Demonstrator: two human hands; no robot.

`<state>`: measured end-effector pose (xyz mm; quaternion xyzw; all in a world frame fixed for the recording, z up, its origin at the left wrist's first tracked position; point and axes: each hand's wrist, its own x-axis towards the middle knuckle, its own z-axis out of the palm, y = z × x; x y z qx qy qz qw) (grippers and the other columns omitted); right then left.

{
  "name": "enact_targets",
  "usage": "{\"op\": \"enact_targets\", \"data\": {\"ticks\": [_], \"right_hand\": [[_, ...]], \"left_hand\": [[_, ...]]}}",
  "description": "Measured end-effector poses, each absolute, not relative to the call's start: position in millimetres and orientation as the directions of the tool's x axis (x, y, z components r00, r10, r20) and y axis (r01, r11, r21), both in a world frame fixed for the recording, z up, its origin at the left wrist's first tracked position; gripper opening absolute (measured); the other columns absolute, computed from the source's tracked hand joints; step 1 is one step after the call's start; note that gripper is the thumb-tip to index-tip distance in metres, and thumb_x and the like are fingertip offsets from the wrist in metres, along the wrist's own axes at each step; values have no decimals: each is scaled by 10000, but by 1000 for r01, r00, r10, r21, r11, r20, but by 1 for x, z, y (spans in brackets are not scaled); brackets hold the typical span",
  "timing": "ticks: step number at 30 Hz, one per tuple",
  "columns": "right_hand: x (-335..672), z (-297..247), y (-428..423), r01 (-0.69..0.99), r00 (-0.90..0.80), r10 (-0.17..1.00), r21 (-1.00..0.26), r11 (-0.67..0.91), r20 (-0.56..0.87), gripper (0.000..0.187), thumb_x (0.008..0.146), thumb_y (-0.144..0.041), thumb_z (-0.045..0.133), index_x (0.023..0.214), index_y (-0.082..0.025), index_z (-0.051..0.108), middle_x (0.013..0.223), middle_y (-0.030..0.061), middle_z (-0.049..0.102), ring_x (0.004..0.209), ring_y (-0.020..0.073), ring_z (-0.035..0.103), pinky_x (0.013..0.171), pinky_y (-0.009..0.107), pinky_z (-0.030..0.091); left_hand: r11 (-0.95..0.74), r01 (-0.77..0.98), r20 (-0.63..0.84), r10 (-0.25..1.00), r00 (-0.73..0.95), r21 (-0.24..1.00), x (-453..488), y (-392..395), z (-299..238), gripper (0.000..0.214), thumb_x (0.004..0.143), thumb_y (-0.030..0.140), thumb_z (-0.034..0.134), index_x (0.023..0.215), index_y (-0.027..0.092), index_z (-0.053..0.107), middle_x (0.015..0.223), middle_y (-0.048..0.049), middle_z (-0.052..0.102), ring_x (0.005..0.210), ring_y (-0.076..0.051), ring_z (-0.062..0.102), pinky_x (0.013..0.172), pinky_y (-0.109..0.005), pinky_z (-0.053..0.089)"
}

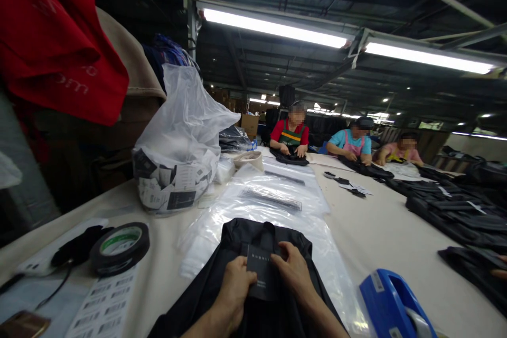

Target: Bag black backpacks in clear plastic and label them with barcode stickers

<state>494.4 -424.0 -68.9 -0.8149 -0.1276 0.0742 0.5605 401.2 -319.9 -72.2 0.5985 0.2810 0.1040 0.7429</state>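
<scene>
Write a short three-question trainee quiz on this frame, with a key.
1. True or false: the left hand and right hand both hold the black tag over the black garment.
2. What lies on the table left of the garment? A tape roll; B scissors; C cup.
3. Fill in: the tape dispenser by the right arm is coloured ____.
Key: 1 true; 2 A; 3 blue.

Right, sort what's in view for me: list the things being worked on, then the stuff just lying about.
In hand:
- left hand and right hand, both on the dark hang tag
- black garment under the tag
- clear plastic bags beneath the garment

Lying about:
- tape roll
- barcode label sheet
- bag of tags
- blue tape dispenser
</scene>
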Motion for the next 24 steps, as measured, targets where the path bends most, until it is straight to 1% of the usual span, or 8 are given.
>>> {"op": "enact_targets", "data": {"ticks": [4, 7, 9, 11, 13, 15, 20, 24], "right_hand": [[493, -91, -431, -109, 924, 333, -964, -244, -189, 395, 519, -345, 617, 872, -176, 562, 595, 5, 582, 595, 223, 601, 538, 323, 460], [491, -98, -430, -178, 914, 333, -967, -184, -232, 448, 474, -258, 608, 907, -170, 536, 538, -39, 553, 533, 187, 584, 523, 287, 457], [493, -99, -431, -182, 922, 312, -968, -171, -229, 447, 472, -227, 600, 910, -173, 526, 514, -57, 533, 510, 175, 570, 506, 272, 445], [495, -99, -432, -177, 927, 300, -968, -177, -224, 436, 484, -212, 591, 913, -170, 527, 509, -60, 529, 503, 173, 565, 487, 265, 431], [497, -100, -433, -162, 930, 298, -968, -194, -215, 430, 497, -194, 576, 924, -166, 530, 509, -60, 531, 502, 174, 565, 477, 263, 423], [499, -101, -434, -134, 934, 298, -966, -220, -197, 440, 512, -173, 555, 952, -168, 539, 524, -56, 544, 509, 175, 569, 475, 262, 418], [507, -103, -438, -58, 946, 287, -950, -306, -150, 474, 547, -127, 530, 1015, -189, 573, 594, -39, 586, 576, 178, 603, 519, 259, 439], [508, -101, -436, -29, 943, 298, -928, -371, -149, 454, 536, -92, 541, 976, -191, 590, 581, -45, 576, 594, 178, 609, 532, 255, 443]], "left_hand": [[289, 245, -359, 460, 812, 925, 399, -329, -76, 192, 658, 0, 446, 775, 136, 516, 656, -18, 620, 605, -143, 614, 624, -260, 495], [187, 292, -346, 480, 806, 938, 395, -322, -73, 81, 735, 109, 497, 807, 132, 527, 715, -56, 625, 724, -211, 632, 708, -344, 506], [-122, 342, -220, 560, 799, 932, 390, -311, -70, 143, 778, 169, 510, 903, 116, 553, 899, -112, 631, 939, -255, 602, 866, -384, 454], [-503, 454, -108, 574, 811, 735, 386, -300, -68, 284, 798, 166, 506, 1072, 92, 528, 1127, -158, 574, 1136, -272, 508, 986, -371, 361], [-686, 523, -121, 544, 830, 506, 384, -294, -67, 390, 806, 168, 517, 1179, 69, 467, 1232, -185, 522, 1194, -282, 470, 995, -353, 342], [-686, 552, -198, 528, 826, 473, 385, -293, -68, 433, 791, 200, 564, 1184, 55, 453, 1197, -197, 552, 1141, -300, 520, 936, -352, 384], [-604, 598, -260, 556, 790, 527, 396, -292, -71, 448, 701, 276, 674, 1059, 74, 497, 1057, -199, 626, 1028, -325, 590, 808, -348, 421], [-470, 620, -323, 567, 758, 629, 403, -278, -74, 280, 608, 275, 737, 719, 169, 504, 806, -69, 642, 842, -254, 619, 652, -284, 414]]}}
